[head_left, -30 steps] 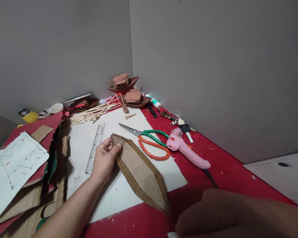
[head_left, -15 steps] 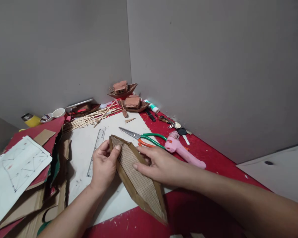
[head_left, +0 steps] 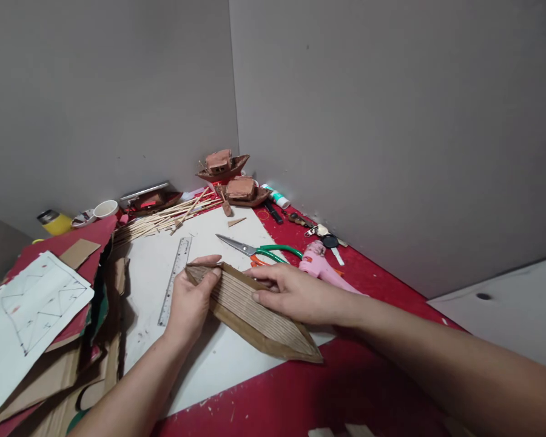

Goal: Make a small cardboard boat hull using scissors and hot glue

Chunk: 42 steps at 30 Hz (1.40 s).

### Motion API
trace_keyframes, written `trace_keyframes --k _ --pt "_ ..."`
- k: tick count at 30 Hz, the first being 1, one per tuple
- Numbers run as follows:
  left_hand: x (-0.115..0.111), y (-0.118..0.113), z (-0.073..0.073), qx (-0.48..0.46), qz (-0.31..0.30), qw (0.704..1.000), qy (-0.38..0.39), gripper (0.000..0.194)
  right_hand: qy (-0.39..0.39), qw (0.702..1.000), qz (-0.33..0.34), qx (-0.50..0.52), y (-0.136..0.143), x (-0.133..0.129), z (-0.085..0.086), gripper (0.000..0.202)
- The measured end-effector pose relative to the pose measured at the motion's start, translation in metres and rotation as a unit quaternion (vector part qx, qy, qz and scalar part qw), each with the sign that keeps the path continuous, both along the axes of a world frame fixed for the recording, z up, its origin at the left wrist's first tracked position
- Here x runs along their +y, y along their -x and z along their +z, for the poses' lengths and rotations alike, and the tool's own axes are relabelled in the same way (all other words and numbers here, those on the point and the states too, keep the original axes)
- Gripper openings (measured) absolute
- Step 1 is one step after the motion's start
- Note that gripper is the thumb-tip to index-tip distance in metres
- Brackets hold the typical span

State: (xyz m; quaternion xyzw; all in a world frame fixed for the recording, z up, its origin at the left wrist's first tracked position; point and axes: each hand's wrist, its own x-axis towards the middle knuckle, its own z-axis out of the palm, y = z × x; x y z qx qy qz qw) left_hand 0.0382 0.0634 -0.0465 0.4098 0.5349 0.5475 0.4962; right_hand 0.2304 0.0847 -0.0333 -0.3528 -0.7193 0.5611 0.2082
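Observation:
A cardboard boat hull point(head_left: 255, 315), with low folded sides and a ribbed corrugated floor, is held above the white sheet point(head_left: 200, 364). My left hand point(head_left: 193, 297) grips its pointed far-left end, thumb pressed inside. My right hand point(head_left: 291, 291) closes on the far side wall near the middle, its thumb inside the hull and some fingers hidden behind the wall. Just beyond the hull lie scissors point(head_left: 241, 246) with green and orange handles. A pink glue gun point(head_left: 321, 264) is partly covered by my right forearm. To the left of my left hand lies a clear ruler point(head_left: 175, 279).
Two finished model boats point(head_left: 222, 164) stand in the far corner, beside many thin wooden sticks point(head_left: 164, 218). Cardboard pieces point(head_left: 45, 370) and a paper with a drawn pattern point(head_left: 50, 297) are piled at left. Keys point(head_left: 330, 241) lie along the right wall.
The hull has turned counterclockwise, its near tip swinging right and up, and it looks more tilted. Both hands have kept their hold. The view has shifted slightly.

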Motion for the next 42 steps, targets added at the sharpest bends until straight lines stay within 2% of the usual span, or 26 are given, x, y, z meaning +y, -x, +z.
trace_keyframes --k 4,8,14,20,24,29,35,39,42 --pt "-0.002 -0.001 0.006 0.003 0.017 1.0 -0.015 0.029 0.029 0.999 0.018 0.006 -0.001 0.002 -0.005 0.015" --pt "-0.008 -0.009 0.015 -0.027 0.033 0.999 0.011 0.028 0.071 0.997 0.023 0.007 0.004 -0.001 -0.01 0.011" --pt "-0.012 -0.015 0.017 -0.037 0.034 0.999 0.021 0.034 0.036 0.999 -0.029 -0.002 0.011 -0.007 -0.014 0.008" --pt "-0.01 -0.01 0.016 -0.025 0.053 0.998 -0.01 0.032 0.148 0.987 -0.01 0.055 0.008 -0.004 -0.007 0.008" --pt "-0.01 -0.008 0.014 -0.012 0.058 0.998 -0.032 0.028 0.14 0.988 -0.013 0.06 0.009 -0.005 -0.007 0.011" --pt "-0.011 -0.008 0.015 -0.003 0.05 0.998 -0.047 0.025 0.087 0.995 -0.031 0.032 0.01 -0.007 -0.009 0.011" --pt "-0.009 -0.01 0.017 -0.022 0.048 0.999 -0.015 0.031 0.146 0.986 -0.013 0.083 0.01 -0.007 -0.008 0.017" --pt "-0.009 -0.009 0.017 -0.035 0.019 0.999 -0.008 0.038 0.143 0.986 -0.017 0.088 0.009 -0.005 -0.01 0.017" --pt "-0.009 -0.006 0.015 -0.03 0.011 0.999 -0.03 0.034 0.129 0.988 -0.021 0.078 0.008 -0.003 -0.012 0.017"
